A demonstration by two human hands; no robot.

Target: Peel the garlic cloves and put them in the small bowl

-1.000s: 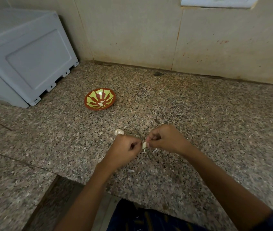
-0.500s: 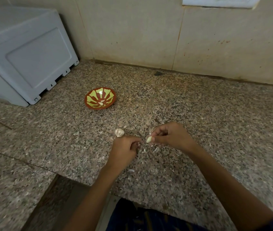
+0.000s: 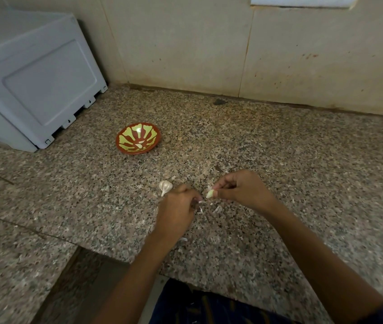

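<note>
**Peeling garlic on a speckled granite counter**

Far left: a pale grey plastic appliance, boxy, smooth, with a recessed panel, standing against the wall. Beside it, toward the middle: a small round bowl, glossy, reddish-brown with yellow-green petal shapes, two pale peeled cloves lying inside. All resting on a granite countertop, polished, flecked grey, pink and black, meeting a beige tiled wall marked with small rusty stains.

Nearer the viewer, left of centre: a partial garlic bulb, papery white, teardrop-shaped, lying on the stone just beyond the left hand. Left hand fingers curled inward, tips close together; too small to tell whether a scrap of skin sits between them. A narrow gap, then the right hand, thumb and fingertips pinching a garlic clove, smooth, creamy, pointed end poking out leftward. Under the gap: thin white flakes of garlic skin scattered on the granite. Bowl well apart from both hands, farther back and left.
</note>
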